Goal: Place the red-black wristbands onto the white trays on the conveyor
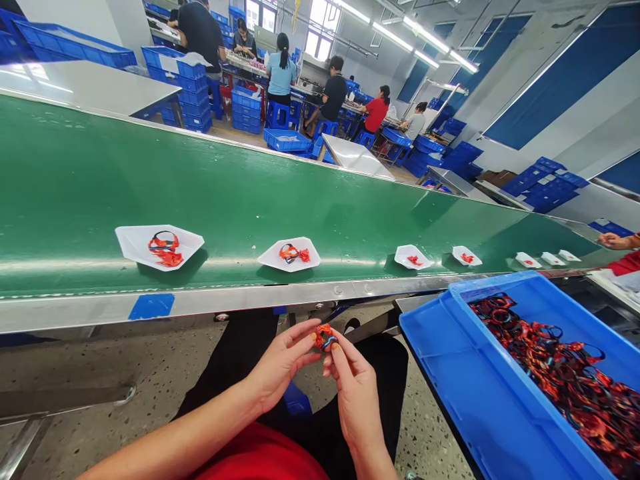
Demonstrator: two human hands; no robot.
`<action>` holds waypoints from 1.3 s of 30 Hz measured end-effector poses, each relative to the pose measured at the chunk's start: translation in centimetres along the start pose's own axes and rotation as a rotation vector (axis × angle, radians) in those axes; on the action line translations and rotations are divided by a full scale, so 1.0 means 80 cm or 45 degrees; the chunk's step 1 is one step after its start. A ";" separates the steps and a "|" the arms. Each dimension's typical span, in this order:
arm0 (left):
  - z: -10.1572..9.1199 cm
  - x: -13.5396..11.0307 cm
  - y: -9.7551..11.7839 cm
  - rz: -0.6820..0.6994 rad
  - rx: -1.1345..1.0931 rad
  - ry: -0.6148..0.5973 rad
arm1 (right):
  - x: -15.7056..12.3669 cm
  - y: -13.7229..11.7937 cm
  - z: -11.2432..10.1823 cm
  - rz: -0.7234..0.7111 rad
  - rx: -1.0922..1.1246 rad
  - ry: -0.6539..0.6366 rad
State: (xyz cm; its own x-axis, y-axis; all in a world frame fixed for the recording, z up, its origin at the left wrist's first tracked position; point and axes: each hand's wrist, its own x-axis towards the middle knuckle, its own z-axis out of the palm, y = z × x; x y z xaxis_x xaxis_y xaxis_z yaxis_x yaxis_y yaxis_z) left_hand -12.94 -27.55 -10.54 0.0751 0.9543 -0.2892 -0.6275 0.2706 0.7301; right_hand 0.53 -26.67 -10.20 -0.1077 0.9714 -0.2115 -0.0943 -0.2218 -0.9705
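Note:
Over my lap, my left hand (289, 363) and my right hand (353, 379) meet around a small red-and-black band (326, 337) with a light-blue stripe. The fingertips of both hands pinch it, one side each, and partly cover it. To the right, a blue plastic bin (425, 347) holds a heap of similar red-and-black bands (545, 360). Beyond my hands, a white tray (133, 243) on the green belt carries a band with a red piece. Another white tray (273, 257) lies right of it with similar contents.
A green conveyor belt (225, 180) runs across, edged by a metal rail (275, 293). Farther right on it lie several small white trays (413, 257). Another person's hand (614, 241) reaches in at the far right. People sit at benches behind, among stacked blue crates (187, 90).

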 end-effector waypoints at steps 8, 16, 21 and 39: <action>0.004 -0.003 0.004 0.253 0.551 0.044 | -0.004 -0.009 0.004 -0.226 -0.313 -0.014; 0.013 -0.007 0.005 -0.027 0.313 -0.114 | -0.014 -0.010 -0.005 -0.333 -0.454 -0.017; 0.013 -0.009 0.001 -0.052 0.308 -0.098 | -0.015 -0.005 -0.009 -0.227 -0.392 0.005; 0.012 -0.008 -0.003 -0.004 0.414 -0.100 | -0.017 -0.003 -0.009 -0.231 -0.378 0.040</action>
State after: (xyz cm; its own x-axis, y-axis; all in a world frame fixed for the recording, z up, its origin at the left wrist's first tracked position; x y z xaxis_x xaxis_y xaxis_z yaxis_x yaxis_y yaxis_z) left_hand -12.08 -28.09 -9.97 0.1440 0.9568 -0.2527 -0.3482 0.2880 0.8921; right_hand 1.43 -27.85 -9.76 -0.0847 0.9959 -0.0311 0.1833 -0.0151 -0.9829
